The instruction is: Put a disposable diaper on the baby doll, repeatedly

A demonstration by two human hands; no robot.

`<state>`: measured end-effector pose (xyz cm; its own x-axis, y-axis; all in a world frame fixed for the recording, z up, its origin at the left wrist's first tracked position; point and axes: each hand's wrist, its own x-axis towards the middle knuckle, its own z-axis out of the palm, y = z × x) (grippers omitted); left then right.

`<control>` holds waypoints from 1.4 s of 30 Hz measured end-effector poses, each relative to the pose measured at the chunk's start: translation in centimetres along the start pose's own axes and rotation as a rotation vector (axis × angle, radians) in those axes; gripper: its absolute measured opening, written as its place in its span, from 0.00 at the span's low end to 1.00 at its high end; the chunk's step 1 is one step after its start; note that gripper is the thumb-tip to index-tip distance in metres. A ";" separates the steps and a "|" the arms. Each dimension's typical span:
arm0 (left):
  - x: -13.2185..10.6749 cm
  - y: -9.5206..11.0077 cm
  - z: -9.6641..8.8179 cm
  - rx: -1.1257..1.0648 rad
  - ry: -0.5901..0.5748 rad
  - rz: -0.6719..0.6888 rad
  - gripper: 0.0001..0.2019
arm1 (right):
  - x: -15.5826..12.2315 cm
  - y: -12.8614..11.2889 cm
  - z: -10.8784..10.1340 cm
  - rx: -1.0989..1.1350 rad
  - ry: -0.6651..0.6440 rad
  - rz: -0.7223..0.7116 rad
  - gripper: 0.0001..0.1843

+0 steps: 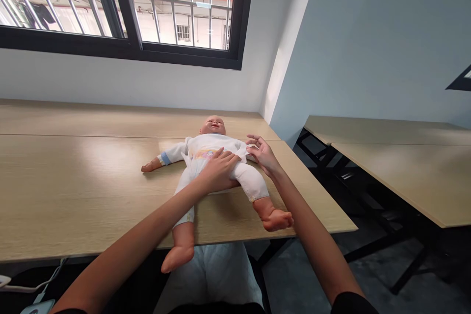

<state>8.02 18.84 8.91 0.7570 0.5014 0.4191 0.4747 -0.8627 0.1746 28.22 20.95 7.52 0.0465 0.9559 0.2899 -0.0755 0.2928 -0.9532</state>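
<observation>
One doll (pixel 206 154) — beneath left fingers (pixel 228 158), grip unclear | right fingers (pixel 254 138) parted — at its shirt (pixel 200 143)

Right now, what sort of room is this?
Probably a classroom or training room: a light wood-topped table bearing a baby doll, a similar table to the right, and a barred window.

Black it is: right sleeve (pixel 353 303), plain, stopping near elbow. Left sleeve (pixel 71 311), just sliver showing, black too. Dark top (pixel 217 308) peeking in at bottom edge. Now trousers (pixel 218 274), pale blue-grey, softly creased! Left hand (pixel 220 170), right hand (pixel 263 154), both bare, fingers slender.
</observation>
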 end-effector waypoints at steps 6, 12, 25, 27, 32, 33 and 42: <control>0.0 0.0 0.1 0.008 0.006 -0.016 0.21 | 0.3 0.5 -0.1 -0.023 0.008 -0.015 0.26; 0.0 -0.2 0.1 0.013 0.024 -0.012 0.19 | 0.7 0.1 -1.1 0.018 0.041 0.226 0.13; -0.1 -0.3 0.2 -0.001 0.011 -0.015 0.20 | -0.4 0.1 -0.4 0.032 -0.214 0.305 0.24; -0.2 -0.3 0.2 0.022 0.002 -0.022 0.22 | -0.6 -0.1 -0.3 0.029 -0.233 0.287 0.27; -0.3 -0.2 0.0 0.104 0.015 -0.048 0.29 | -0.7 0.0 0.1 0.033 -0.231 0.270 0.29; -0.4 -0.3 0.0 0.106 0.008 -0.042 0.29 | -0.6 0.1 0.1 0.023 -0.223 0.267 0.27; -0.3 -0.3 -0.1 0.109 -0.037 -0.061 0.29 | 0.0 0.5 -0.6 -0.032 -0.213 0.271 0.21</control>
<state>7.62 18.90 8.79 0.7400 0.5569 0.3771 0.5653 -0.8188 0.0999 28.78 21.11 6.98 -0.1806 0.9830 0.0342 -0.0255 0.0301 -0.9992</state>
